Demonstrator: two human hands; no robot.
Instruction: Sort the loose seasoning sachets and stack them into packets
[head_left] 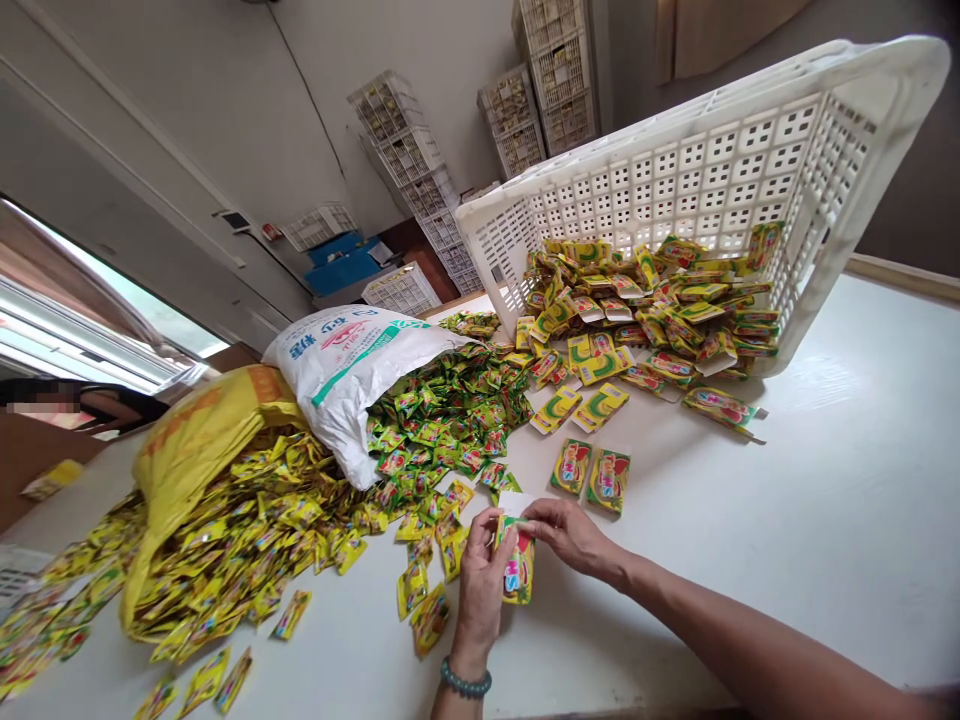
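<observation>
A small yellow-and-green printed carton (517, 580) is held upright above the table, its white top flap standing open. My left hand (482, 570) is closed round the carton's left side. At its top edge, the fingers of my right hand (574, 535) pinch the carton near the flap. Just beyond lie two more cartons (589, 472), face up. Green sachets (450, 410) spill from a white sack (360, 360), and yellow sachets (277, 510) pour from a yellow sack (187, 430). A few loose sachets (429, 620) rest beside my left hand.
A white plastic crate (675, 150) lies tipped on its side at the back right, with many flat cartons (645, 300) heaped out of it. Stacked crates (420, 160) stand beyond the white table (840, 480). Another person (82, 405) is at the far left.
</observation>
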